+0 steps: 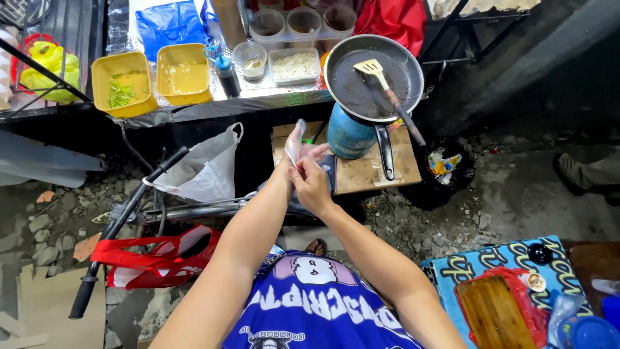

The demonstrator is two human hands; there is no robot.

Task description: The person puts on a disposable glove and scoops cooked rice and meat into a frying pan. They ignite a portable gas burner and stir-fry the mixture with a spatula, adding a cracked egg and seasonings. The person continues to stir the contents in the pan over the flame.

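Pulling a clear plastic glove (pixel 296 139) onto the left hand (pixel 303 155), right hand (pixel 311 184) pinching its cuff.

Hands together below the counter (pixel 194 106) edge, right fingers clamped on the thin film at the left wrist, left fingers half inside. Just beyond: black frying pan (pixel 352 84) with a spatula (pixel 378 74) on a blue gas canister (pixel 349 136). Two yellow tubs (pixel 152 77) on the counter, white plastic bag (pixel 203 168) hanging left, red bag (pixel 155 255) on the bicycle handlebar (pixel 123 220).

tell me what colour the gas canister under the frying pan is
Blue-teal, the round metal gas canister; head view shows it.
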